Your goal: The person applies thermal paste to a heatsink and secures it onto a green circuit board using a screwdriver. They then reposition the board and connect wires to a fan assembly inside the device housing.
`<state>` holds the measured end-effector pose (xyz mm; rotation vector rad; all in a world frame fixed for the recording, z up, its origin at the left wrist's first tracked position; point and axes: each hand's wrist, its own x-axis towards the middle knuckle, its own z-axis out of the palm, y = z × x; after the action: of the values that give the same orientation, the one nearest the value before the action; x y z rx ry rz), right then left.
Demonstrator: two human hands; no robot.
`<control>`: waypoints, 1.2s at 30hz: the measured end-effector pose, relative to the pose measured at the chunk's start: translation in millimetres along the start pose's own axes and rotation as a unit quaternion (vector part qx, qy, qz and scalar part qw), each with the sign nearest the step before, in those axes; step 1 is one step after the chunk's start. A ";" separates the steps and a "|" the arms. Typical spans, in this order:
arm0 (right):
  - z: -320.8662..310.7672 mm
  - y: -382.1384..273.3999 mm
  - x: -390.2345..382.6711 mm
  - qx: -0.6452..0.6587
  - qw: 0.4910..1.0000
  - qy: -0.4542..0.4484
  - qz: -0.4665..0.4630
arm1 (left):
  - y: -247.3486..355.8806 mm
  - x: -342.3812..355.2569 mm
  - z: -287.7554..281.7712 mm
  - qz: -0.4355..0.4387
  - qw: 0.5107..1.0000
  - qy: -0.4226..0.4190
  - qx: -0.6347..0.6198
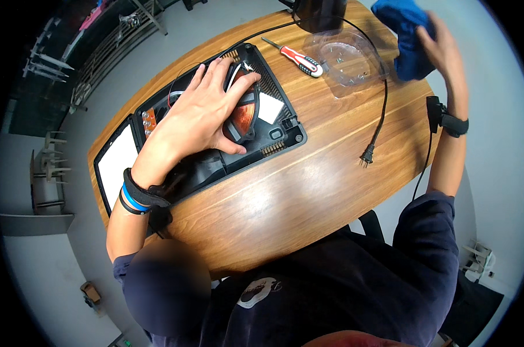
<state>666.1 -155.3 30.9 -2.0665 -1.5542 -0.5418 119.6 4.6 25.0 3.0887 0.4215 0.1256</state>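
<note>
A copper coil on a dark round frame (243, 118) sits over the opened black casing of a flat appliance, perhaps an induction cooker (215, 168). My left hand (207, 110) spans this coil from above, thumb at its near edge and fingers over its far edge; the palm hides much of it. Right of the coil shows a white square sheet (270, 108). At the far right, my right hand (441, 49) is closed on a bunched blue cloth (409, 40), held above the table's edge. The fingers' far sides are hidden by the cloth.
A red-and-white screwdriver (299, 60) lies beyond the casing, beside a clear plastic tray (345, 61) with small screws. A black power cord (383, 110) curves to its plug (366, 156) on the wooden table (285, 196). A white-faced panel (117, 162) adjoins the casing's left.
</note>
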 end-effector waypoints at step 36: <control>81.4 -296.2 -53.0 0.328 0.888 -0.222 -0.232 | -32.1 -35.4 -28.6 0.017 0.993 0.017 -0.113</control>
<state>368.2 -79.4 -21.1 -1.3402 -2.1346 0.3231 74.7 26.3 49.8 2.8747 0.3313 0.2108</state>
